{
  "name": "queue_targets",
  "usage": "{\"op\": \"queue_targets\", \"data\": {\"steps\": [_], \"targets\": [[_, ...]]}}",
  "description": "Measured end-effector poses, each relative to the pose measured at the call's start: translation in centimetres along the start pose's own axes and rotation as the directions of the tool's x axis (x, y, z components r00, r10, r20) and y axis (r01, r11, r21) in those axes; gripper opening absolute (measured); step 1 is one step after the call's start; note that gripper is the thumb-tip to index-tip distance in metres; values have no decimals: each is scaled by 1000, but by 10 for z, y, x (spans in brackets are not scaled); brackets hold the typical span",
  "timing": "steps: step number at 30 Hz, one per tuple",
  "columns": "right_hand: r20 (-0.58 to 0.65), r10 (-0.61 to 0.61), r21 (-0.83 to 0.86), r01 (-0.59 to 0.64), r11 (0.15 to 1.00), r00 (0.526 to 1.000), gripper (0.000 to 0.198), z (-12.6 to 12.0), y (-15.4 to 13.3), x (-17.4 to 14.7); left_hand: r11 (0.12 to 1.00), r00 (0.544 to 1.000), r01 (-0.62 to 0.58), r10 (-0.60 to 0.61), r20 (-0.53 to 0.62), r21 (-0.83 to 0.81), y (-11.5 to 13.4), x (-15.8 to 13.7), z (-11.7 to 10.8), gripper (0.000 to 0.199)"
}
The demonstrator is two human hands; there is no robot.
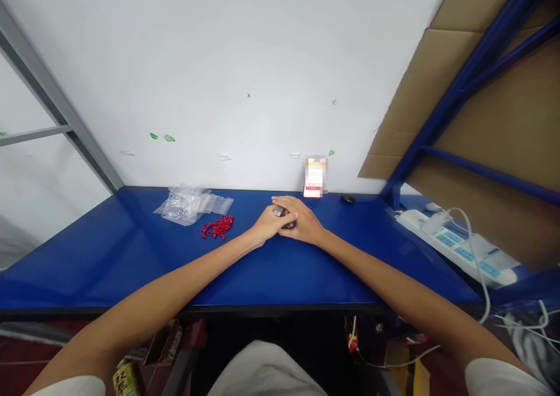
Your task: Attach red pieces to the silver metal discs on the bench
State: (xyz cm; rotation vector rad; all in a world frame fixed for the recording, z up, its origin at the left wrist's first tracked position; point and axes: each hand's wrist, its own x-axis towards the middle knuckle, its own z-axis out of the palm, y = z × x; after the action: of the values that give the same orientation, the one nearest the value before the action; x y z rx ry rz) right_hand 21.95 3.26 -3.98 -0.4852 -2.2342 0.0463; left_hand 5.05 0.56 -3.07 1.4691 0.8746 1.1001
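Observation:
My left hand (pixel 266 225) and my right hand (pixel 307 221) meet over the middle of the blue table (pixel 271 279). Between them is a small dark object with a silvery grey part (pixel 279 211), its kind too covered by fingers to make out. Both hands are closed around it, thumbs on the near side. To the left of my left hand lies a small heap of red cords (pixel 217 227). Behind the cords are several clear plastic bags (pixel 186 203), flat and overlapping.
A lit, blurred-out screen (pixel 313 177) leans against the white wall at the back. Right of it lies a black round cap (pixel 348 199). A white power strip (pixel 455 247) with cables runs along the right side, beside a blue metal frame (pixel 455 101) and cardboard (pixel 405 104).

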Motion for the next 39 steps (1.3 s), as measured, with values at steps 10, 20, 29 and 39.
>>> {"op": "queue_targets", "data": {"steps": [10, 20, 29, 39], "targets": [[15, -45, -40, 46, 998, 999, 67, -8, -7, 3, 996, 996, -90, 90, 22, 3, 2, -6, 7, 53], [61, -91, -40, 94, 995, 994, 70, -21, 5, 2, 995, 989, -95, 97, 111, -18, 5, -1, 1, 57], [92, -125, 54, 120, 991, 988, 66, -28, 7, -1, 990, 887, 105, -50, 460, -93, 21, 1, -46, 50], [79, -85, 65, 80, 995, 993, 87, -30, 4, -2, 997, 970, -66, 55, 235, 36, 6, 4, -31, 44]]}}
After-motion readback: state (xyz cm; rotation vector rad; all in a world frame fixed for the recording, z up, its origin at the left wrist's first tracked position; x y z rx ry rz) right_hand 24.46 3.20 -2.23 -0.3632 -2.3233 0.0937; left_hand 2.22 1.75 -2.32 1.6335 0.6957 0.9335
